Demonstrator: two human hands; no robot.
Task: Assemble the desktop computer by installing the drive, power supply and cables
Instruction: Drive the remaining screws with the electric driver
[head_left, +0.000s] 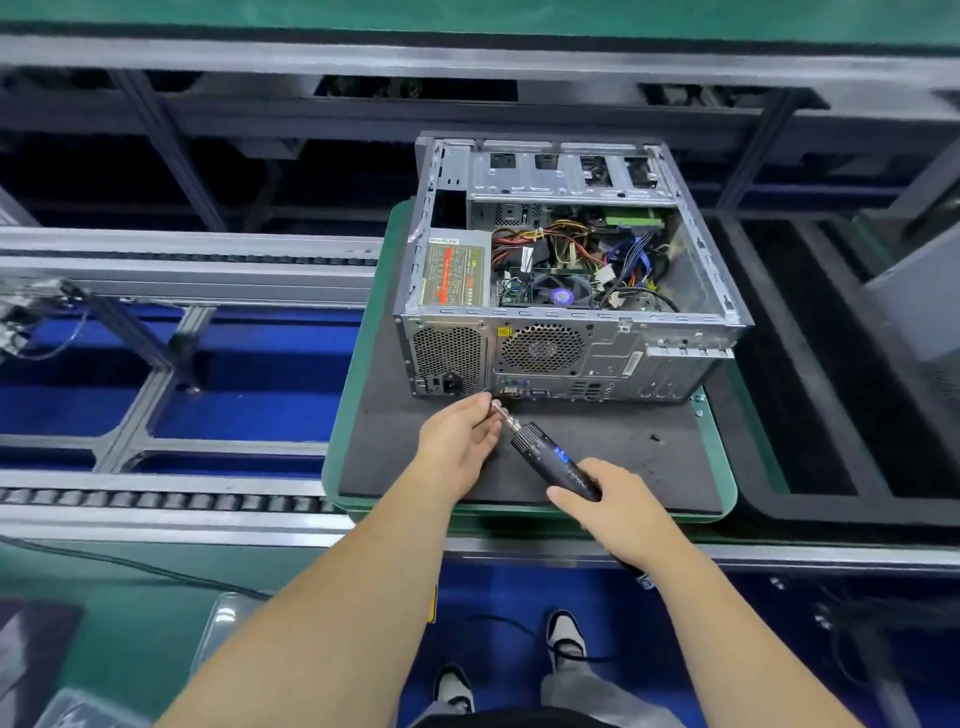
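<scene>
An open grey computer case (613, 353) lies on its side on a black mat, rear panel facing me. Inside sit the power supply (454, 270) at the left and a tangle of coloured cables (587, 249) over the motherboard. My right hand (618, 506) grips the black electric screwdriver (553, 457), which points up-left toward the lower rear corner below the power supply. My left hand (460, 436) pinches the metal bit (501, 410) at the screwdriver's tip, close to the case's bottom edge.
The mat lies on a green pallet (343, 447) on a roller conveyor (156, 501). A second pallet with black foam (831, 364) adjoins on the right, with another grey case (924, 312) at the far right. A plastic tray (228, 623) sits at lower left on the green bench.
</scene>
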